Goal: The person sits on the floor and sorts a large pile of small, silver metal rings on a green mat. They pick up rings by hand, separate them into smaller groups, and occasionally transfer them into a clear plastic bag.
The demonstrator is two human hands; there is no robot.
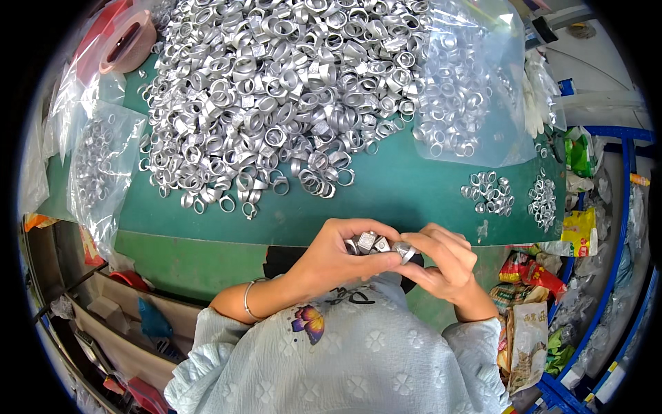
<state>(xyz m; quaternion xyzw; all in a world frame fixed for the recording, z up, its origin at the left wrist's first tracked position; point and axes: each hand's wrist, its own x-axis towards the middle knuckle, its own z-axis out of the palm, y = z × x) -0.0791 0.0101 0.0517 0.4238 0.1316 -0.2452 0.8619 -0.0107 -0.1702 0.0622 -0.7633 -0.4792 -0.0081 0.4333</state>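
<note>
My left hand [348, 252] is cupped around several silver metal rings [368, 241], some with square faces. Between the thumb and fingers of my right hand [441, 261] is a single silver ring [405, 251], right beside the left fingertips. Both hands are just off the near edge of the green table [276, 228], in front of my body. A large heap of similar silver rings [276, 90] covers the far middle of the table. To the right lie two small piles of rings, one of larger pieces [489, 192] and one of smaller ones [543, 201].
Clear plastic bags with rings lie at the right [455, 103] and left [93, 159] of the heap. A pink bowl [131, 43] with a dark object stands at the far left. Blue shelving [610, 255] and bright packets [527, 269] are on the right, a drawer [124, 317] on the left.
</note>
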